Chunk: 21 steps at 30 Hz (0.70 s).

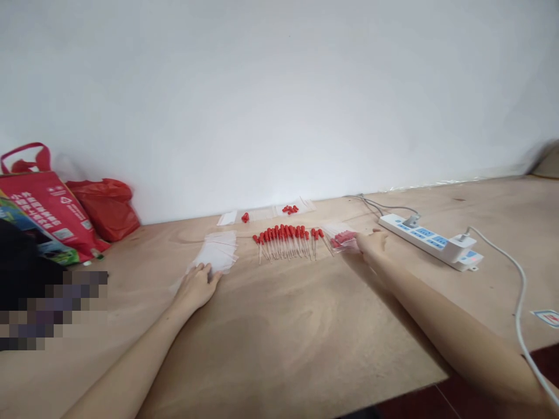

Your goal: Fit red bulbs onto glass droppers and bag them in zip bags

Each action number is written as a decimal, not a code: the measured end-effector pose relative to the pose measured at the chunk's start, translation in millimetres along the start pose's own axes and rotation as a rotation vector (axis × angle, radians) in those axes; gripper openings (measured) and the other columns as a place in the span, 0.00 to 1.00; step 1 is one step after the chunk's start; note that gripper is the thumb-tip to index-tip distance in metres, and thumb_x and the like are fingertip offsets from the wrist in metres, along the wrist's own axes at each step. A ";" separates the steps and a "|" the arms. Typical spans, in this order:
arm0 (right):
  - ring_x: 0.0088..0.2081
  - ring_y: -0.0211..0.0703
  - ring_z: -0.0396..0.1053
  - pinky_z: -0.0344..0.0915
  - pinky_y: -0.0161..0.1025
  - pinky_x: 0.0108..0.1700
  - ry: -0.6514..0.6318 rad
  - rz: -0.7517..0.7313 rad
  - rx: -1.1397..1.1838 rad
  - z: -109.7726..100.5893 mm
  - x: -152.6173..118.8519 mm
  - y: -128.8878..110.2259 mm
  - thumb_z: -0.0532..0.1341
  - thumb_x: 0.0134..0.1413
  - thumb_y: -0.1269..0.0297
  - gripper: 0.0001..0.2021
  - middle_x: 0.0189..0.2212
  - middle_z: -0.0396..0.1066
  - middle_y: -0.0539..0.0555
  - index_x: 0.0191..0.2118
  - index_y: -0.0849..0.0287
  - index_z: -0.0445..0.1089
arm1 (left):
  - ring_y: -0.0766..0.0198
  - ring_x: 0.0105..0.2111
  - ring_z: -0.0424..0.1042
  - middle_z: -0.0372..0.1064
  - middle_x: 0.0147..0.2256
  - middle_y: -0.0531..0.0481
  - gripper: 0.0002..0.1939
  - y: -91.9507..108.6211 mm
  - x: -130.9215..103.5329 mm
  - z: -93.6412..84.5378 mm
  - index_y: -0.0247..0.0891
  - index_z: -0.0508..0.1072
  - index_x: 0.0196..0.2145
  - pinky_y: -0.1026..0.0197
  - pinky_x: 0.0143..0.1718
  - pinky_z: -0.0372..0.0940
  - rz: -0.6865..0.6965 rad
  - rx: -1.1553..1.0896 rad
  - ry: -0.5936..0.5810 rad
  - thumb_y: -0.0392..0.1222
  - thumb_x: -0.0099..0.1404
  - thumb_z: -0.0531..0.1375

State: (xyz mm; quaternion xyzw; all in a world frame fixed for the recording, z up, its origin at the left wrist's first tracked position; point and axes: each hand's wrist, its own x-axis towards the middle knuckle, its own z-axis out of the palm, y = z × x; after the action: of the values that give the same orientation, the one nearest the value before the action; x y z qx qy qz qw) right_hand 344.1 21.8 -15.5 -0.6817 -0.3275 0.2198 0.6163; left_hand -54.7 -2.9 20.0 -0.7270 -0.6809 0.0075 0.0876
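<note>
Item: left hand (pixel 201 287), one. Palm down and fingers loosely spread on the near end of a fan of clear bags (pixel 217 250); from where I stand, nothing appears clenched in it.

Item: right hand (pixel 371 244), one. Fingertips at the right edge of the clear packaging with red contents (pixel 343 238); they look curled, but blur leaves me unable to tell whether they pinch the film or merely touch it.

Handling notes, in my judgement: keep the left fingers light, so that one thin bag can slide free without dragging the fan; keep the right fingers on the film's edge, off the contents, and low, clear of the loose tubes alongside.

Location: fan directly beneath and beyond the left fingers; red-filled packaging just left of the right fingertips, touching them. Row of red-topped clear tubes (pixel 285 234), set between the two hands and slightly farther off, tops toward the wall, apart from both. Behind the row, by the wall: flat clear bags (pixel 261 214) and small red pieces (pixel 290 209), beyond both hands.
</note>
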 end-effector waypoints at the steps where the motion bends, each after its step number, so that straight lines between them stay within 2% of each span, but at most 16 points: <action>1: 0.39 0.49 0.64 0.62 0.42 0.34 0.098 -0.022 -0.106 -0.7 -3.3 -2.7 0.59 0.37 0.67 0.24 0.42 0.60 0.64 0.44 0.63 0.56 | 0.54 0.44 0.66 0.66 0.41 0.39 0.19 0.9 -0.2 -0.6 0.31 0.68 0.41 0.58 0.42 0.60 0.004 0.021 -0.006 0.43 0.65 0.41; 3: 0.44 0.49 0.62 0.60 0.41 0.39 0.199 -0.109 -0.338 0.6 -12.1 -8.8 0.58 0.39 0.66 0.23 0.47 0.56 0.63 0.46 0.63 0.57 | 0.54 0.42 0.67 0.67 0.41 0.40 0.18 2.1 -0.1 -0.8 0.31 0.68 0.40 0.59 0.40 0.60 -0.001 0.047 -0.015 0.38 0.65 0.41; 4: 0.44 0.48 0.62 0.59 0.40 0.40 0.155 -0.183 -0.438 2.6 -17.1 -11.7 0.56 0.42 0.65 0.20 0.47 0.57 0.61 0.45 0.61 0.59 | 0.54 0.41 0.67 0.67 0.41 0.40 0.18 2.4 0.1 -0.7 0.32 0.69 0.39 0.59 0.40 0.60 -0.006 0.052 -0.017 0.37 0.65 0.41; 6: 0.41 0.45 0.65 0.59 0.38 0.39 -0.048 -0.346 -0.631 9.4 -27.2 -16.3 0.52 0.47 0.65 0.13 0.43 0.61 0.57 0.40 0.58 0.65 | 0.54 0.41 0.68 0.68 0.41 0.41 0.17 2.9 0.2 -0.5 0.32 0.70 0.38 0.59 0.39 0.60 -0.017 0.052 -0.018 0.36 0.65 0.42; 9: 0.39 0.46 0.66 0.59 0.37 0.38 -0.281 -0.482 -0.916 23.5 -38.6 -22.1 0.50 0.51 0.66 0.12 0.40 0.65 0.57 0.39 0.57 0.68 | 0.54 0.40 0.69 0.69 0.40 0.40 0.17 4.1 -0.2 -1.5 0.32 0.70 0.37 0.60 0.37 0.60 -0.054 0.052 -0.011 0.36 0.65 0.42; 11: 0.40 0.47 0.66 0.59 0.38 0.38 -0.345 -0.498 -1.053 33.5 -42.1 -26.4 0.49 0.52 0.68 0.13 0.41 0.66 0.60 0.42 0.59 0.66 | 0.53 0.39 0.69 0.70 0.38 0.39 0.17 5.3 -0.6 -3.2 0.31 0.69 0.37 0.60 0.35 0.61 -0.081 0.053 -0.007 0.36 0.65 0.42; 14: 0.41 0.49 0.67 0.60 0.40 0.38 -0.376 -0.464 -1.166 46.4 -42.7 -33.2 0.48 0.51 0.73 0.14 0.40 0.67 0.63 0.43 0.63 0.65 | 0.55 0.39 0.70 0.71 0.38 0.42 0.16 6.3 -0.8 -5.7 0.33 0.70 0.35 0.61 0.35 0.60 -0.063 0.042 -0.009 0.38 0.65 0.44; 17: 0.41 0.49 0.67 0.61 0.40 0.38 -0.385 -0.436 -1.190 55.7 -41.9 -37.4 0.49 0.50 0.75 0.13 0.38 0.68 0.65 0.41 0.66 0.65 | 0.56 0.40 0.69 0.71 0.39 0.45 0.16 5.3 -0.2 -6.6 0.36 0.72 0.33 0.63 0.35 0.60 -0.010 -0.004 0.000 0.43 0.64 0.46; 21: 0.42 0.51 0.66 0.61 0.42 0.39 -0.403 -0.445 -1.189 60.9 -45.8 -38.1 0.49 0.49 0.77 0.13 0.38 0.67 0.68 0.41 0.70 0.64 | 0.56 0.38 0.70 0.73 0.36 0.45 0.15 2.6 0.8 -6.3 0.38 0.73 0.33 0.63 0.32 0.60 -0.053 -0.026 0.003 0.42 0.63 0.48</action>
State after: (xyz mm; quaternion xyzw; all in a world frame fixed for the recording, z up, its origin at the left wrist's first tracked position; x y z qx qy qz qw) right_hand 263.0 32.3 8.5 -0.7671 -0.6348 -0.0076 0.0925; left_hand -51.2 -3.0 26.0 -0.7099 -0.6998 -0.0049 0.0796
